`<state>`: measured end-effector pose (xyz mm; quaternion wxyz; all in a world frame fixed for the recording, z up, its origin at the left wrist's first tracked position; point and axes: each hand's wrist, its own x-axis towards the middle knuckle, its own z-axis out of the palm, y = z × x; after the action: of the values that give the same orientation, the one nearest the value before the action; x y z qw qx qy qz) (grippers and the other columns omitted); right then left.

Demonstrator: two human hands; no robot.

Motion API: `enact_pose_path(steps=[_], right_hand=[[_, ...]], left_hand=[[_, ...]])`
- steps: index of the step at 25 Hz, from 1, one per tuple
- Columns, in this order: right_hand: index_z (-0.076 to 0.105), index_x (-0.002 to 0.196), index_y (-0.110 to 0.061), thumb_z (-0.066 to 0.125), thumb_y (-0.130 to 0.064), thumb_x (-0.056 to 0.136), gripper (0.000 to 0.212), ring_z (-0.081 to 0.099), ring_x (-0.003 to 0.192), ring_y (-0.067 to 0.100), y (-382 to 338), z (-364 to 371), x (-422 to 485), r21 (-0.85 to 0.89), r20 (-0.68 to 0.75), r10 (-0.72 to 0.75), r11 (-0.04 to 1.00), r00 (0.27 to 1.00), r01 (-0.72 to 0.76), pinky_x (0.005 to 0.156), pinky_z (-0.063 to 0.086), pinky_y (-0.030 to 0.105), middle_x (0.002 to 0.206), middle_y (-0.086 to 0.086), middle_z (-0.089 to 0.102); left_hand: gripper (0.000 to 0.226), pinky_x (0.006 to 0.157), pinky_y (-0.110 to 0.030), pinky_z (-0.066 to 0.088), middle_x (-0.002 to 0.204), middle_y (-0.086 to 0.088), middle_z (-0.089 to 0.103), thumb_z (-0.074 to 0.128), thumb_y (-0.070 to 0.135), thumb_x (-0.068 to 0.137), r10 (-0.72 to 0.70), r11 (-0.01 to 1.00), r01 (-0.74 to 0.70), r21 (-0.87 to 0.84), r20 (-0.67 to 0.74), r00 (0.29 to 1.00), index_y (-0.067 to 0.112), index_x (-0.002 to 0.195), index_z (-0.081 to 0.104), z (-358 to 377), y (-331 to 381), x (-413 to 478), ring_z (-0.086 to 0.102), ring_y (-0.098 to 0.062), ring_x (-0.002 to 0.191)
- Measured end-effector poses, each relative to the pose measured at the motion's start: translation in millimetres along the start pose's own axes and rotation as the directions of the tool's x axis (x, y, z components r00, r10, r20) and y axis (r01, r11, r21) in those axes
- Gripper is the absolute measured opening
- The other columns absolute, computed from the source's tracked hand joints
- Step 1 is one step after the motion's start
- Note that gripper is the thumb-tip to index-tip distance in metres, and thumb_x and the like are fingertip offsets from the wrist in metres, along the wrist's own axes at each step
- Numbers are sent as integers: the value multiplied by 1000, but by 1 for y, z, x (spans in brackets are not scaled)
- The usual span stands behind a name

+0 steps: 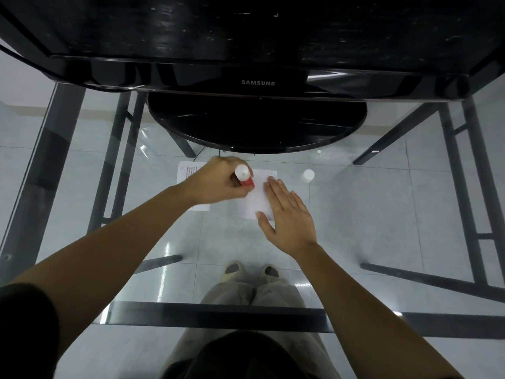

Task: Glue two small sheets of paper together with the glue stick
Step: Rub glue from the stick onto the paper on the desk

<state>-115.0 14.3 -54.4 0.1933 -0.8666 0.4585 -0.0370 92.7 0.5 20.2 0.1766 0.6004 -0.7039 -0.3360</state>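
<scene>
Dim, glass glare, wide-angle warping

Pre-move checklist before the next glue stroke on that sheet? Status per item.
1. Cap off: ok. The cap sits on the glass table, apart to the right of the white sheet.
2. Grip: ok. The left hand is curled round the glue stick.
3. Sheet pinned: ok. The right hand lies flat on the white sheet.
4. Tip on paper: cannot tell. Contact does not show from above.
5. Second sheet at hand: ok. The printed sheet lies to the left, partly under the left hand.
6. Glue coverage: cannot tell.
</scene>
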Motion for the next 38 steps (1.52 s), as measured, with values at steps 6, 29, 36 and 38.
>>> enact_pose_path(steps=[6,29,36,38], right_hand=[[9,147,-20,23,-55,92,67,0,141,9,1,1,0,-7,0,6,1000,1000,-6,113,-1,29,157,0,14],[16,146,-20,27,-53,93,64,20,143,23,0,1,0,-40,-15,16,999,1000,-16,110,7,33,156,5,19],[30,140,-19,35,-54,90,61,25,141,22,-2,1,-2,63,-48,53,997,997,-50,111,5,31,152,3,29],[39,133,-17,37,-53,90,56,29,139,23,-2,1,-2,60,-59,53,997,997,-49,110,7,31,151,4,33]], left_hand=[[23,70,-26,53,86,-4,68,72,27,74,24,1000,-24,1,5,1000,12,90,66,5,1,-2,63,-14,76],[27,76,-28,51,94,-7,68,72,25,76,-39,999,39,20,-33,999,11,98,64,7,3,12,61,-17,82],[32,81,-29,50,100,-7,65,72,24,77,-52,998,52,22,-5,999,10,104,62,9,6,17,59,-19,90],[31,81,-32,52,99,-7,66,72,24,77,-96,995,97,6,-50,994,11,103,61,4,4,20,61,-20,91]])
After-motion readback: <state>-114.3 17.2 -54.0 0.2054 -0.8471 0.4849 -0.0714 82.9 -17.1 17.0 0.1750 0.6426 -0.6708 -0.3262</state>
